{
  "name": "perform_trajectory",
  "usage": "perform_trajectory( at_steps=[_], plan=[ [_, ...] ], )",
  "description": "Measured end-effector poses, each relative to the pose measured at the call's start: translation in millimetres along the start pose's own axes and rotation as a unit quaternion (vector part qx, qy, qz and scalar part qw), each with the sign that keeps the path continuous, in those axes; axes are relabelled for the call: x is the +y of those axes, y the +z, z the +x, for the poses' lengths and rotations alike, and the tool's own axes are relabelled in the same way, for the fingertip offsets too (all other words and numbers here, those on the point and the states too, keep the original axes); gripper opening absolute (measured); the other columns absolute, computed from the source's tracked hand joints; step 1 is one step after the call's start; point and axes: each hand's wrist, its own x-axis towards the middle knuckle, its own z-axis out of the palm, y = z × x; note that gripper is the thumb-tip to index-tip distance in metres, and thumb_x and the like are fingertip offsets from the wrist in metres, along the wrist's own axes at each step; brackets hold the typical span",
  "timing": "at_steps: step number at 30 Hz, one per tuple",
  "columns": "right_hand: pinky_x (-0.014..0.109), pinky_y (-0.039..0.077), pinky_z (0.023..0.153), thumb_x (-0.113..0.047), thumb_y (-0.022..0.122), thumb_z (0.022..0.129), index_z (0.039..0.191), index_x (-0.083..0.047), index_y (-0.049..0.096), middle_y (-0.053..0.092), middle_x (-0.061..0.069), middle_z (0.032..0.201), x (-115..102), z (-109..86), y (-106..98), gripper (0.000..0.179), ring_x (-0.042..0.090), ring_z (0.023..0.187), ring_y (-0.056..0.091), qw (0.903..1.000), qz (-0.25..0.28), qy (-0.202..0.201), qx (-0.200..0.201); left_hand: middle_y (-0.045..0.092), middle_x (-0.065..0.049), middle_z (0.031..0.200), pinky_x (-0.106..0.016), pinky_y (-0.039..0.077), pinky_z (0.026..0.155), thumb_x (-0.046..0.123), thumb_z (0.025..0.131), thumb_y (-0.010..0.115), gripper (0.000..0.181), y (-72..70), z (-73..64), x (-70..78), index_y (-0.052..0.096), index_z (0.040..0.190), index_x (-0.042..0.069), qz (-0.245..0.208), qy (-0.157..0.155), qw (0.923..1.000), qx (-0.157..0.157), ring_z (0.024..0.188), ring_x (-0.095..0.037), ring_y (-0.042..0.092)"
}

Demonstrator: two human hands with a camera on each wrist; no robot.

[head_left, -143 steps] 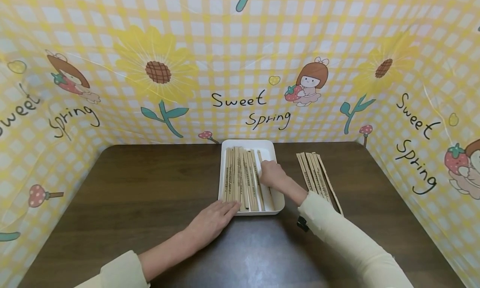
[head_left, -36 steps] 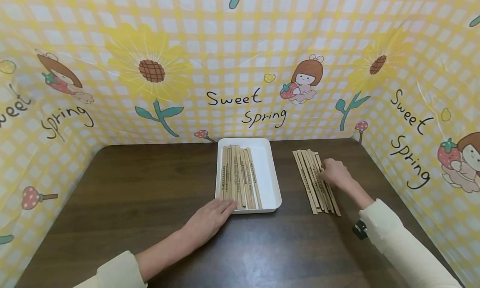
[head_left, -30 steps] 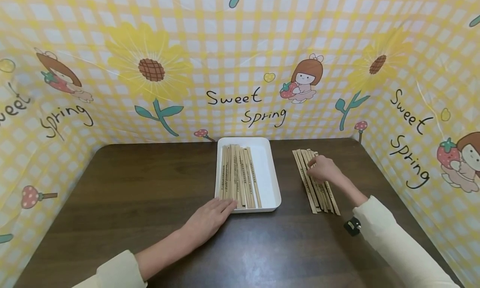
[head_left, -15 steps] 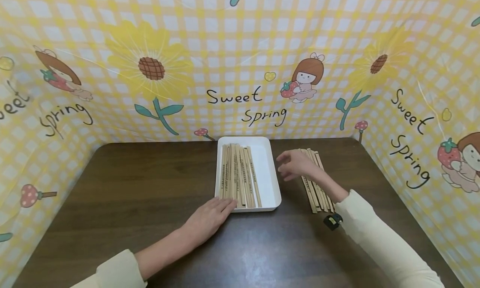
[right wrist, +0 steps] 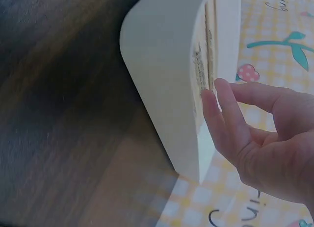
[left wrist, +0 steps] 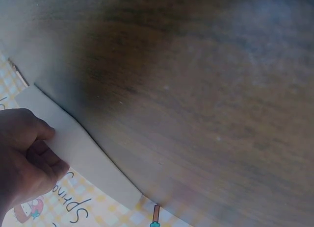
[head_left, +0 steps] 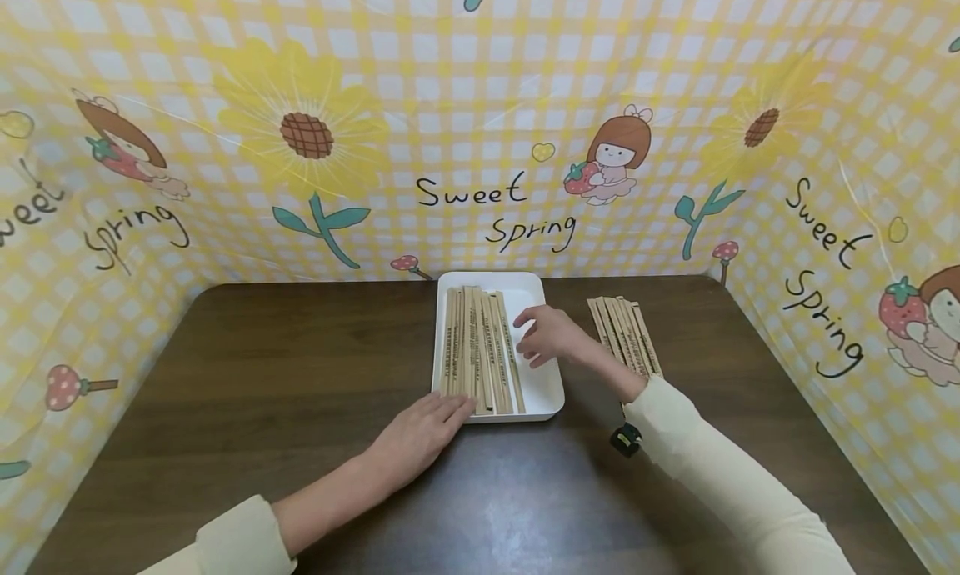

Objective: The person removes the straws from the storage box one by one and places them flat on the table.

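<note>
A white rectangular tray point(head_left: 553, 396) stands at the back middle of the table. In its left part several thin sticks in printed brown paper wrappers point(head_left: 480, 350) lie side by side lengthwise. My left hand point(head_left: 412, 437) grips the tray's near left corner, covering the lower ends of some sticks; in the left wrist view its bent fingers point(left wrist: 59, 167) and thumb overlap the wall. My right hand point(head_left: 551, 335) hovers over the tray's right half, fingers spread and loosely bent, holding nothing. In the right wrist view its fingertips point(right wrist: 210, 97) are right by the rim, beside the sticks.
To the tray's right a second bundle of wrapped sticks point(head_left: 622, 329) lies on the dark wood table point(head_left: 322, 350), partly hidden by the right forearm. A yellow checked cloth point(head_left: 450, 125) walls in the back and both sides. A small black device point(head_left: 625, 439) hangs at the right wrist.
My right hand has moved left from the right-hand bundle to over the tray, its fingers spreading. The left hand stays at the corner. Two sticks seen separate at the tray's right earlier no longer lie there.
</note>
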Motion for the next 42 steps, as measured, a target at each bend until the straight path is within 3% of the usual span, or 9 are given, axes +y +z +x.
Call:
perform_trajectory(
  at_steps=[9,16,21,24,31,38,42],
  plan=[
    [0.029,0.059,0.057,0.004,0.069,0.086,0.128,0.007,0.056,0.068,0.016,0.081,5,14.0,18,0.044,0.024,0.07,0.07,0.9993,-0.034,0.011,0.01,0.066,-0.016,0.122,-0.041,0.049,0.1,-0.004,0.086,0.07,0.045,0.2,0.0,0.2,0.06,0.13,-0.004,0.0,0.003,1.0,0.004,0.112,-0.027,0.064],
    [0.027,0.058,0.053,0.0,0.069,0.086,0.128,0.006,0.058,0.067,0.01,0.071,7,16.7,25,0.044,0.018,0.059,0.069,0.9946,-0.098,0.019,0.028,0.067,-0.016,0.122,-0.041,0.049,0.1,-0.003,0.086,0.069,0.044,0.8,0.5,-0.5,0.061,0.129,-0.003,0.004,0.006,1.0,0.004,0.111,-0.026,0.064],
    [0.028,0.058,0.055,0.001,0.067,0.085,0.129,0.009,0.055,0.066,0.01,0.066,10,16.9,27,0.046,0.019,0.057,0.069,0.9946,-0.099,0.014,0.03,0.066,-0.016,0.122,-0.041,0.049,0.1,-0.003,0.086,0.069,0.044,0.8,0.4,-1.0,0.061,0.13,-0.003,0.007,0.005,1.0,0.002,0.111,-0.026,0.064],
    [0.027,0.057,0.055,0.002,0.066,0.083,0.128,0.011,0.054,0.067,0.013,0.069,7,14.4,28,0.047,0.019,0.055,0.068,0.9941,-0.103,0.015,0.03,0.066,-0.016,0.122,-0.041,0.049,0.1,-0.003,0.087,0.068,0.044,0.4,0.3,-0.8,0.06,0.13,-0.003,0.006,0.003,1.0,-0.001,0.111,-0.026,0.064],
    [0.028,0.056,0.048,0.0,0.068,0.079,0.112,0.01,0.06,0.067,0.025,0.097,5,16.1,32,0.035,0.018,0.051,0.066,0.9917,-0.119,0.014,0.046,0.066,-0.016,0.123,-0.041,0.048,0.101,-0.003,0.087,0.069,0.045,-0.6,0.6,0.4,0.06,0.13,-0.003,0.003,0.001,1.0,-0.005,0.112,-0.027,0.064],
    [0.027,0.055,0.047,-0.002,0.07,0.08,0.11,0.007,0.06,0.066,0.02,0.096,6,17.5,36,0.032,0.018,0.052,0.065,0.9869,-0.148,0.013,0.064,0.066,-0.015,0.123,-0.04,0.048,0.101,-0.004,0.086,0.07,0.046,-0.7,1.3,-0.2,0.06,0.131,-0.003,0.01,0.0,0.9999,-0.009,0.112,-0.026,0.064],
    [0.026,0.054,0.046,-0.001,0.07,0.079,0.101,0.005,0.062,0.067,0.016,0.085,6,17.5,36,0.023,0.017,0.051,0.066,0.9854,-0.157,0.01,0.066,0.066,-0.015,0.124,-0.041,0.048,0.101,-0.003,0.087,0.069,0.045,0.1,1.4,-0.5,0.06,0.131,-0.002,0.004,-0.002,0.9999,-0.015,0.113,-0.026,0.064]
  ],
)
